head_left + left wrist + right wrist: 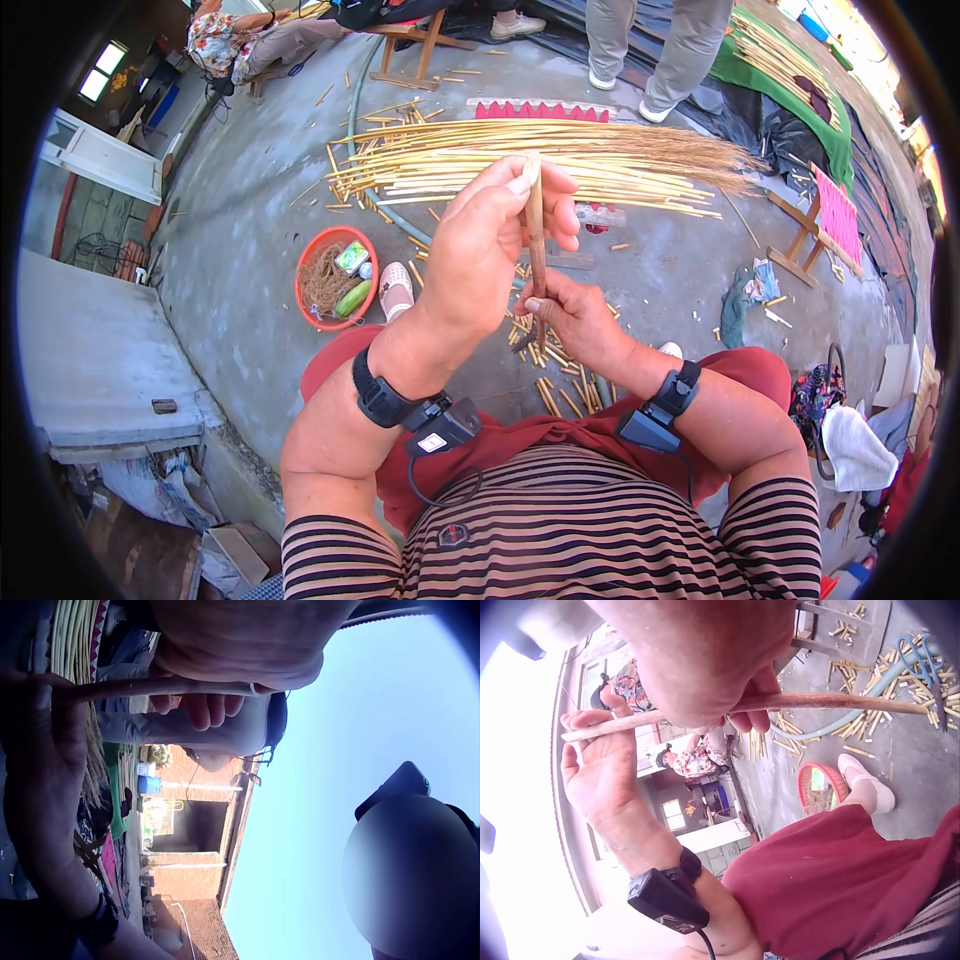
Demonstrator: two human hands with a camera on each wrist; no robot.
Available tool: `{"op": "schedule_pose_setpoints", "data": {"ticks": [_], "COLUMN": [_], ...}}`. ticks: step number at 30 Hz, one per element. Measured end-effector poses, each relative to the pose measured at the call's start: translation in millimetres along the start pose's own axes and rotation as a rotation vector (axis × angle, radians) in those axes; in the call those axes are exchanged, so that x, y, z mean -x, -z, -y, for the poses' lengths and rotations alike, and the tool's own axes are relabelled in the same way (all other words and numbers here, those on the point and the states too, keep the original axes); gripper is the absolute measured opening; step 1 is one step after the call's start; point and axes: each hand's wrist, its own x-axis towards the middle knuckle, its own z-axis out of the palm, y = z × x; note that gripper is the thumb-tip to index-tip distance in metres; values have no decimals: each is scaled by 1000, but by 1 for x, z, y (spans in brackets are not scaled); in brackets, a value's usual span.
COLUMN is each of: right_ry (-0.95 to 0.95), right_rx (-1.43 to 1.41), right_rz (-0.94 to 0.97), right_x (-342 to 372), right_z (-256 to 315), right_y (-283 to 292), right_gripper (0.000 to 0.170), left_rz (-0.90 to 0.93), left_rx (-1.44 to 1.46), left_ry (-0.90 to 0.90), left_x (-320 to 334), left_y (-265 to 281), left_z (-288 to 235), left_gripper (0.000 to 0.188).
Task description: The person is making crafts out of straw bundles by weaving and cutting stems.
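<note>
A slim brown wooden stick point(537, 235) with a pale upper end stands nearly upright in front of my chest. My left hand point(475, 245), raised higher, pinches the pale end between thumb and fingertips. Lower down, my right hand point(585, 325) grips the stick with its thumb laid across it. In the right wrist view the stick point(817, 702) runs out from under the right hand point(697, 667), and its pale tip crosses the fingers of the left hand point(607, 776). Beyond both hands, long yellow stalks point(440, 165) with brushy brown ends lie on the concrete.
Cut stalk pieces point(560, 365) and blue-handled scissors point(922, 660) lie near my feet. A red basket point(301, 285) holds fibres, a green vegetable and a packet. A hose point(400, 222) crosses the ground. A standing person's legs point(690, 50) and a pink-topped stool point(838, 220) are farther off.
</note>
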Motion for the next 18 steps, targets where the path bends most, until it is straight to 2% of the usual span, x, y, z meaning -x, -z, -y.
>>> {"op": "schedule_pose_setpoints", "data": {"ticks": [5,8,18], "right_ry": [80,103,120], "right_rx": [65,99,38], "right_rz": [-72,-82,-10], "right_x": [-6,-11,-11], "right_z": [-7,-11,-4], "right_y": [2,5,-4], "right_gripper": [9,10,8], "left_rz": [72,119,69], "left_rx": [75,104,51], "left_ry": [46,15,-7], "left_x": [1,0,7], "left_y": [13,18,19], "left_z": [0,2,3], "left_gripper": [27,23,23]}}
